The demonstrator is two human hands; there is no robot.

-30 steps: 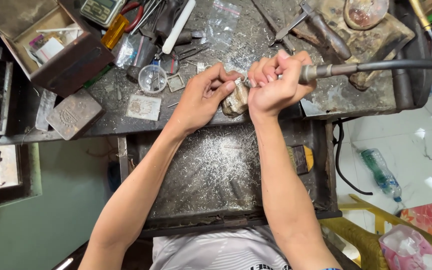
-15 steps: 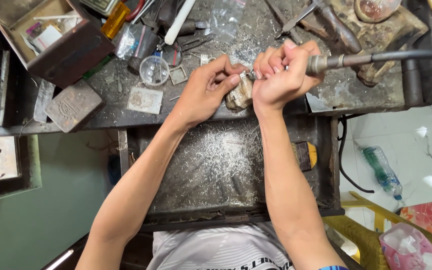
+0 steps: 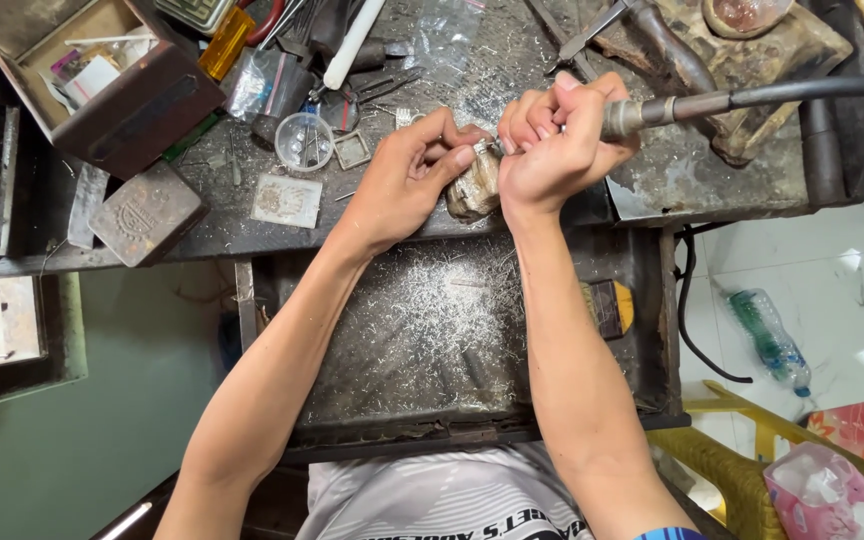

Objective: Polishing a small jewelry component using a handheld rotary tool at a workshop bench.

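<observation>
My right hand (image 3: 557, 140) grips the metal handpiece (image 3: 652, 110) of a rotary tool, whose black flexible shaft (image 3: 812, 92) runs off to the right. Its tip meets a small metal piece pinched in the fingers of my left hand (image 3: 407, 180). Both hands rest against a worn wooden bench peg (image 3: 474, 190) at the front edge of the workbench (image 3: 652, 190). The small piece itself is mostly hidden between the fingertips.
An open drawer (image 3: 422, 340) strewn with metal filings lies below the hands. On the bench are a clear round cup (image 3: 304, 140), a flat metal plate (image 3: 287, 200), a small metal block (image 3: 144, 212), an open box (image 3: 102, 80) and several hand tools. A plastic bottle (image 3: 767, 335) lies on the floor.
The view has shifted slightly; both hands stay together at the bench peg with the tool tip on the small piece.
</observation>
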